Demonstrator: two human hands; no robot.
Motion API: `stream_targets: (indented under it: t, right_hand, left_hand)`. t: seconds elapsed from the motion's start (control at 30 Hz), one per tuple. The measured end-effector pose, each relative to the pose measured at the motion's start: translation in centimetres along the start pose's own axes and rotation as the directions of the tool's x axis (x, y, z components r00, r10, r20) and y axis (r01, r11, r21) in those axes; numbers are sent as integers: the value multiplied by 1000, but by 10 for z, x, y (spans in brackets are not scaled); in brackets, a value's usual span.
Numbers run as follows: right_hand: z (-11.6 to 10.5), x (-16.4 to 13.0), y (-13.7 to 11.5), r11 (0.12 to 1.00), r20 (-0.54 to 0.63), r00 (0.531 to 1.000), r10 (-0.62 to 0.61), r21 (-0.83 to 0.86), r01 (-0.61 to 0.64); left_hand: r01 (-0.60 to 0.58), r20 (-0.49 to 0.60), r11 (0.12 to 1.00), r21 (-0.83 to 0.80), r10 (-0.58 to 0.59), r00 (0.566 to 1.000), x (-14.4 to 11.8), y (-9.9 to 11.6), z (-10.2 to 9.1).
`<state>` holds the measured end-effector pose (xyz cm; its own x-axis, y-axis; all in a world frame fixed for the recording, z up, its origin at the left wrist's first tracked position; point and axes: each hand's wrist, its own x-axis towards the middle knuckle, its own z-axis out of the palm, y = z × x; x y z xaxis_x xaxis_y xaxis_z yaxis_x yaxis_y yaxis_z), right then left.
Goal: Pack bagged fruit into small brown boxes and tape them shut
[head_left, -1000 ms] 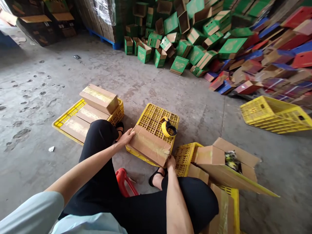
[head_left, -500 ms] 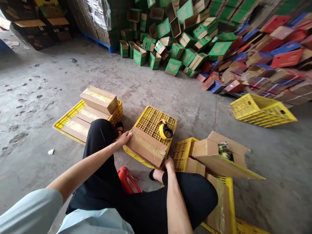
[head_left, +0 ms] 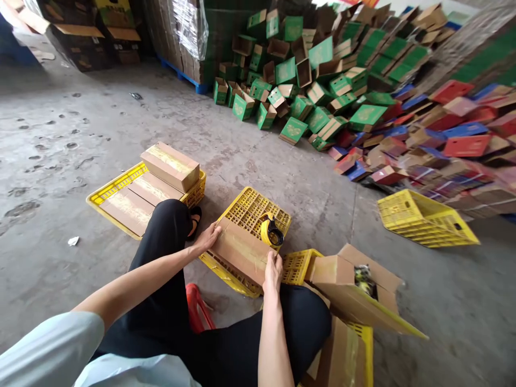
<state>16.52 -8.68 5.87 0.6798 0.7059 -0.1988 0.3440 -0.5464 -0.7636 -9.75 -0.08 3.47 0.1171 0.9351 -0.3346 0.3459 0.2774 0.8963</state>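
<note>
A long brown cardboard box [head_left: 240, 251], closed with yellowish tape along its top, lies across an upturned yellow plastic crate [head_left: 249, 207]. My left hand [head_left: 208, 237] grips its left end, thumb on top. My right hand [head_left: 273, 270] is closed around the right end, with fingers over the upper edge. Just beyond the box, a yellow-and-black tape dispenser [head_left: 271, 231] rests on the crate. Near my right knee, an open cardboard box [head_left: 342, 279] stands tilted with its flaps spread; its dark and yellowish contents are unclear.
At left, a yellow crate [head_left: 95, 199] holds several taped boxes, one stacked on top [head_left: 171, 165]. Another yellow crate [head_left: 427, 220] sits at right. Piles of green boxes [head_left: 293, 130] and red-and-blue boxes [head_left: 467, 145] cover the back. Something red [head_left: 197, 309] shows between my legs.
My right hand has moved up from the box's lower right corner onto its right end. The box appears slightly lifted or shifted at its near side. My view has tilted and turned a little.
</note>
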Motion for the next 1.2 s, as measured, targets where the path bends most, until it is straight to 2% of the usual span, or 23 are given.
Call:
stream_targets:
  t: [0.1, 0.2, 0.33, 0.43, 0.5, 0.63, 0.73, 0.8, 0.9, 0.97, 1.07, 1.13, 1.2]
  right_hand:
    - [-3, 12, 1, 996, 11, 997, 83, -44, -82]
    - [-2, 16, 3, 985, 37, 989, 146, -101, -142]
    - [-6, 24, 10, 968, 119, 984, 129, -232, -99]
    - [-11, 31, 18, 966, 168, 980, 109, -249, -64]
    - [-12, 31, 24, 956, 124, 987, 101, -288, -62]
    - [-4, 27, 35, 969, 37, 995, 97, -231, -85]
    - [0, 28, 40, 985, 88, 991, 99, -149, -85]
    - [0, 29, 40, 988, 134, 985, 113, -118, -97]
    - [-2, 29, 35, 983, 133, 980, 147, -132, -129]
    - [-5, 30, 28, 974, 54, 990, 132, -195, -119]
    - [-11, 38, 10, 964, -54, 998, -39, -264, 24]
    - [-14, 50, -8, 940, 22, 989, -145, -310, 145]
    - [-13, 68, -28, 883, 193, 977, -93, -438, 170]
  left_hand:
    - [-101, 19, 993, -53, 102, 995, 2, 2, 7]
    - [-135, 30, 986, -95, 138, 990, 5, 6, 12]
    - [-158, 45, 978, -139, 165, 985, 8, 11, 15]
    - [-142, -13, 984, -109, 141, 990, 7, 11, 16]
    - [-117, -54, 988, -97, 112, 992, 6, 10, 17]
    - [-76, -12, 985, -153, 75, 997, 4, 9, 19]
    - [-32, -10, 983, -180, 31, 999, 3, 11, 22]
    - [-44, 8, 972, -229, 47, 999, 4, 14, 25]
    - [-78, 63, 940, -333, 104, 993, 5, 15, 27]
    - [-80, 70, 928, -363, 113, 991, 5, 15, 27]
    - [-90, 49, 933, -349, 114, 992, 6, 14, 26]
    - [-90, 31, 946, -312, 105, 994, 5, 15, 25]
    - [-68, 9, 960, -271, 73, 997, 4, 16, 25]
